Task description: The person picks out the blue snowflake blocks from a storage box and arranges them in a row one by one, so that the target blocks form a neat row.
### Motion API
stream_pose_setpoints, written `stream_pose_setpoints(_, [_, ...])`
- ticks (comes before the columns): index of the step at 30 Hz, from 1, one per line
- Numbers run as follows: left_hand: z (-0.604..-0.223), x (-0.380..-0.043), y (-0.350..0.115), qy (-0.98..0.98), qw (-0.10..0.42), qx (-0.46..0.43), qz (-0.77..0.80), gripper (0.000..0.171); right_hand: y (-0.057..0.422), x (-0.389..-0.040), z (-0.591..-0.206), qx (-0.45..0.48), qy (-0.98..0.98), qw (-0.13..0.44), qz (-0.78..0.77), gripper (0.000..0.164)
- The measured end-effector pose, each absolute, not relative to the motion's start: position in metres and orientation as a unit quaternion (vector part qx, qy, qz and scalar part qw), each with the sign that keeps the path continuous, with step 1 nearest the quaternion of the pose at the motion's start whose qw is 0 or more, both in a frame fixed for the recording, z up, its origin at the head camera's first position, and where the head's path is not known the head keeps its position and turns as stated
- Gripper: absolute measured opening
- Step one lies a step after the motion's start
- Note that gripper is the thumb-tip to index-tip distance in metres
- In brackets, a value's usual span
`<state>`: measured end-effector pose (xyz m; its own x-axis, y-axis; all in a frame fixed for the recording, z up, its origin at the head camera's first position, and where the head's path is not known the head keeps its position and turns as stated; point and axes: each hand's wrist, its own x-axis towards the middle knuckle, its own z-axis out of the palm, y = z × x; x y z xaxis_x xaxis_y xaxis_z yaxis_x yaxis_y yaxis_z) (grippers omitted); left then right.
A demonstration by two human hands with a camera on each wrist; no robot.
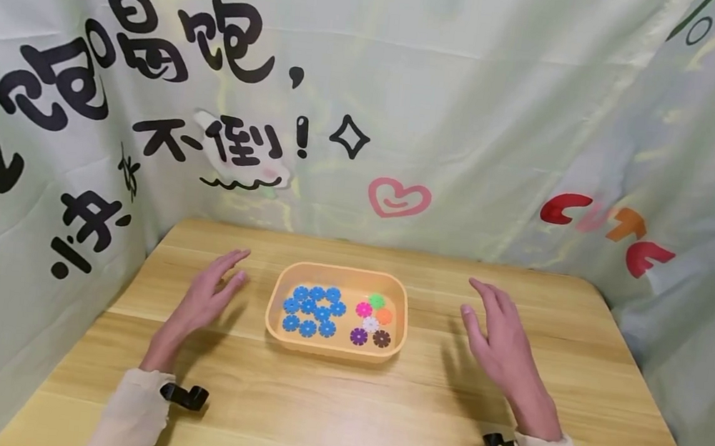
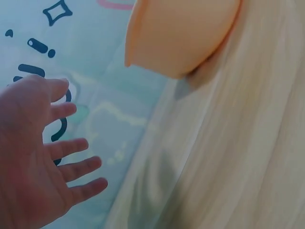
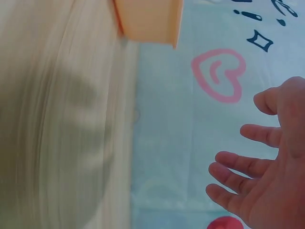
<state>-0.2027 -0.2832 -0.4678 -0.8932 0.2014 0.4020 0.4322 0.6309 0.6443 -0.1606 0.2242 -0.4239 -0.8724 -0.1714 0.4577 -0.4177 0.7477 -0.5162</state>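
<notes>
A light orange, rounded-rectangular plastic tray (image 1: pixel 333 352) stood on the pale wood-grained surface (image 1: pixel 326 410), between the person's left hand (image 1: pixel 204 300) and right hand (image 1: pixel 504 345), touching neither. Both hands hung spread in the air, the left nearer the tray than the right. At the tray's left lay 10 blue, round, notched plastic pieces (image 1: pixel 321 313); at its right lay 6 similar ones: a green piece (image 1: pixel 376 302), a pink piece (image 1: pixel 364 310), an orange piece (image 1: pixel 384 316), a white piece (image 1: pixel 371 324), a purple piece (image 1: pixel 358 336) and a brown piece (image 1: pixel 381 339).
</notes>
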Motion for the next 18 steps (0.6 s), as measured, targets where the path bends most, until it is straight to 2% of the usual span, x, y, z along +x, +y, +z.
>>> stream_pose_setpoints(9, [-0.473, -0.200, -0.259, -0.850, 0.103, -0.177, -0.485, 0.046, 0.189, -0.166, -0.420, 0.172, -0.896, 0.183, 0.366, 0.049])
stream_pose_setpoints(18, [-0.485, -0.204, -0.238, -0.731, 0.006, -0.139, -0.668, 0.050, 0.154, -0.174, -0.414, 0.189, -0.847, 0.176, 0.465, 0.043])
